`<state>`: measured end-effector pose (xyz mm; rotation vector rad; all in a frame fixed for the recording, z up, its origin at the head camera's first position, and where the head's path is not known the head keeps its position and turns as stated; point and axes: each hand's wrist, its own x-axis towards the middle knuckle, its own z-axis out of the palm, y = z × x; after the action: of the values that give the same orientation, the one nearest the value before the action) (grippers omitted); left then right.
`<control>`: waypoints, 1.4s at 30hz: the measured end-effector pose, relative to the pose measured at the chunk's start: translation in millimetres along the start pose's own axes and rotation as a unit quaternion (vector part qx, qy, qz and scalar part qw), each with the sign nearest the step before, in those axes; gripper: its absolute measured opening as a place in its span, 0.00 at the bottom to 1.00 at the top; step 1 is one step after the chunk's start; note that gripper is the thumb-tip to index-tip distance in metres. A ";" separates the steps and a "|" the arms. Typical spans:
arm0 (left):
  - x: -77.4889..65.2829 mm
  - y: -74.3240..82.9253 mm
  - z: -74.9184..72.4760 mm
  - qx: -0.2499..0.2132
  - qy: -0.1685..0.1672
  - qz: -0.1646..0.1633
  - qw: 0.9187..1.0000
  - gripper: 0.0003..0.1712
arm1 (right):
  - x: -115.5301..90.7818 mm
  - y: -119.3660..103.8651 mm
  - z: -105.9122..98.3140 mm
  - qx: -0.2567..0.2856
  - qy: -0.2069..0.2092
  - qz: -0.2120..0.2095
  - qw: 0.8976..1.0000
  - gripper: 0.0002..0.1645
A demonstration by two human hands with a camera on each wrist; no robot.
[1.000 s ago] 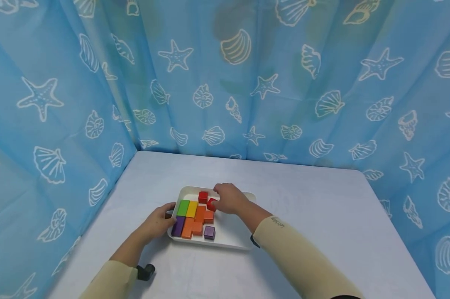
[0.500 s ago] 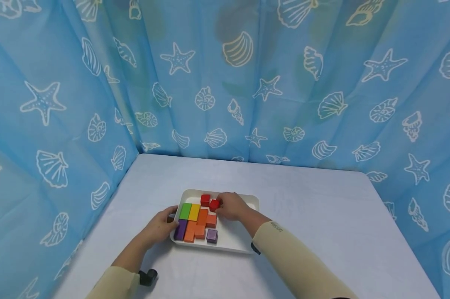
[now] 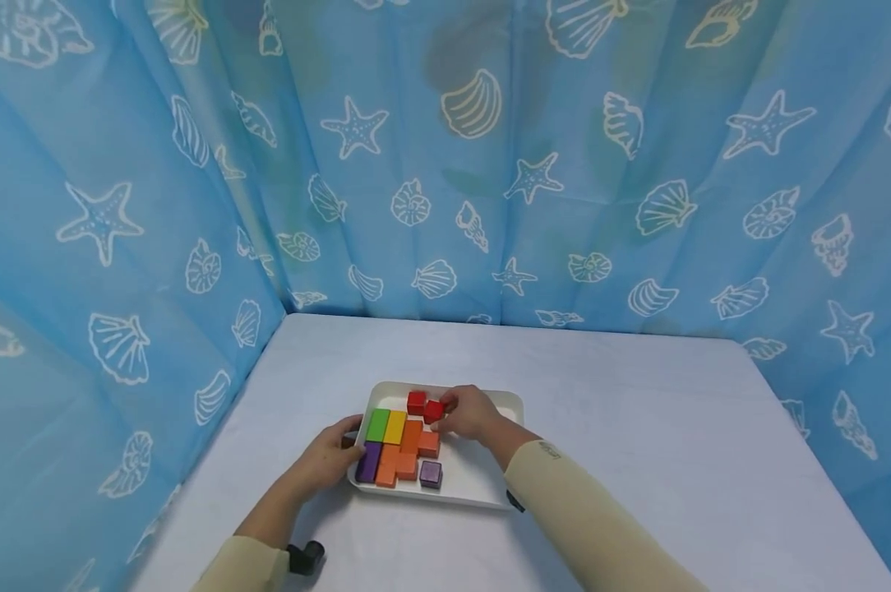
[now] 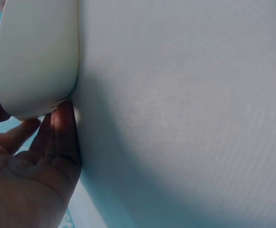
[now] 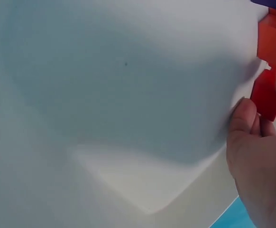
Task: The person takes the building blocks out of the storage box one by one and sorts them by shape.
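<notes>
A white tray (image 3: 477, 481) lies on the table. My left hand (image 3: 325, 459) grips its left end, thumb at the rim and fingers low against the outer wall (image 4: 38, 57) in the left wrist view. Between thumb and fingers my right hand (image 3: 471, 413) pinches a red block (image 3: 434, 410), which sits tilted near another red block (image 3: 416, 402). Left of these, a green block (image 3: 377, 425), a yellow block (image 3: 394, 427), a dark purple block (image 3: 368, 462) and orange blocks (image 3: 410, 437) lie packed together. A small purple cube (image 3: 431, 474) stands apart, nearer the tray's front wall.
The white-covered table (image 3: 601, 427) extends well to the right of the tray. Blue curtains (image 3: 386, 205) with shell and starfish prints hang behind it and along the sides. A black wrist device (image 3: 307, 558) is at the left sleeve.
My right fingers have closed in on the red block, which stays near its neighbour. The whole scene shifts slightly right and down with the head's movement. My left hand keeps its grip on the tray.
</notes>
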<state>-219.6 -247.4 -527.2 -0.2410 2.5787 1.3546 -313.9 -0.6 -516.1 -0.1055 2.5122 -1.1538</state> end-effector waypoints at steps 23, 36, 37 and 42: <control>-6.3 8.9 2.9 -0.006 0.007 0.005 1.000 0.35 | -28.7 -12.0 -41.0 0.081 -0.006 -0.058 0.995 0.23; -9.3 5.7 6.0 -0.006 -0.003 0.001 1.000 0.36 | -46.2 43.9 -94.6 0.080 0.043 -0.027 0.995 0.31; -9.3 6.4 5.6 -0.005 -0.004 -0.001 1.000 0.36 | -48.9 48.9 -100.7 0.081 0.048 -0.022 0.995 0.33; -9.5 11.4 3.3 0.000 -0.011 -0.001 1.000 0.36 | -59.9 76.1 -127.9 0.081 0.070 -0.003 0.994 0.36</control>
<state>-212.9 -237.8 -517.5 -0.2272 2.5607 1.3487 -298.3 154.6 -478.6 0.0120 2.5265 -1.4061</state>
